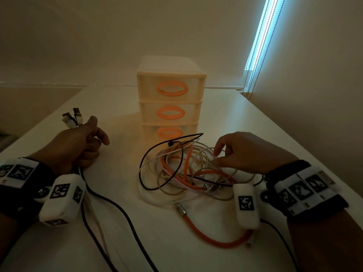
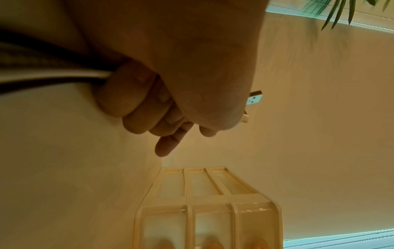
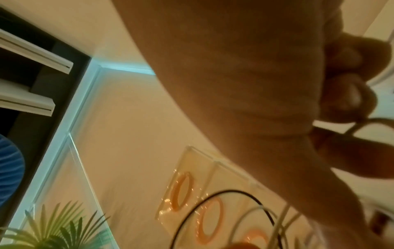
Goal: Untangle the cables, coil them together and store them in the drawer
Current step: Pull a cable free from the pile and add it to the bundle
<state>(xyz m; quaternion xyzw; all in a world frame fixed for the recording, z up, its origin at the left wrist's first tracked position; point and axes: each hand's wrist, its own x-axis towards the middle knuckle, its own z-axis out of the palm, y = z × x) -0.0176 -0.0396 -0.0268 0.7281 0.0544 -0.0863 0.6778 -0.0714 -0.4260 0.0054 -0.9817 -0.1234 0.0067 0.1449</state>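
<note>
A tangle of black, white, beige and orange cables [image 1: 182,169] lies on the white table [image 1: 121,193] in front of a cream drawer unit [image 1: 170,107] with three shut drawers. My left hand [image 1: 92,138], left of the unit, grips a bundle of cable ends. Their USB plugs [image 1: 71,118] stick up past the thumb, and the cords trail back under my wrist. In the left wrist view the left hand [image 2: 170,118] is curled round the cords [image 2: 53,74], with a USB plug [image 2: 254,97] showing beyond it. My right hand [image 1: 216,157] pinches a thin beige cable on the tangle's right side.
An orange cable [image 1: 216,238] with a metal plug loops toward the table's near edge under my right wrist. Blind cords [image 1: 261,46] hang at the back right by the wall. A plant [image 3: 53,227] shows in the right wrist view.
</note>
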